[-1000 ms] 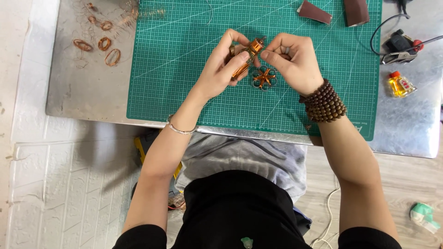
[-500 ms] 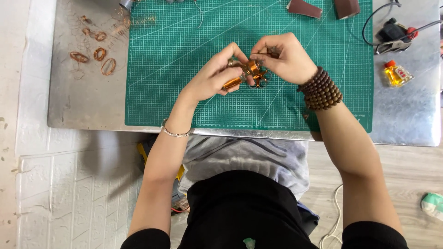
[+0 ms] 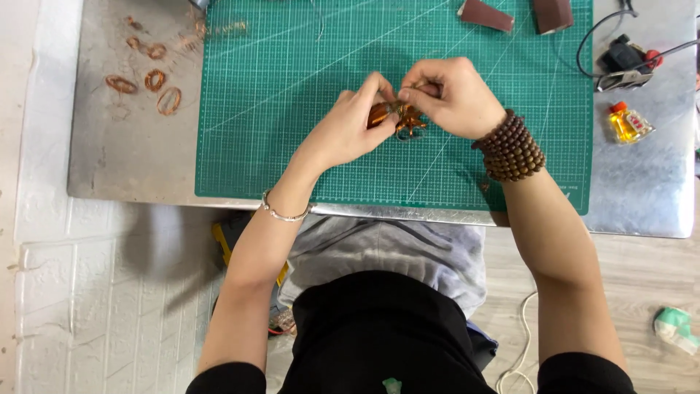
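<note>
Left hand (image 3: 348, 124) and right hand (image 3: 450, 95) are pinching a copper wire coil piece (image 3: 397, 119); probably light, springy, easily bent, best gripped at its core.

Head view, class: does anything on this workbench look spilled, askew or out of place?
Nothing is spilled. The small yellow bottle lies tipped on the metal table, and copper wire loops lie scattered off the green cutting mat.

green cutting mat (image 3: 292, 109), copper wire coils (image 3: 146, 80), small yellow bottle (image 3: 631, 124), metal table (image 3: 124, 160)
</note>
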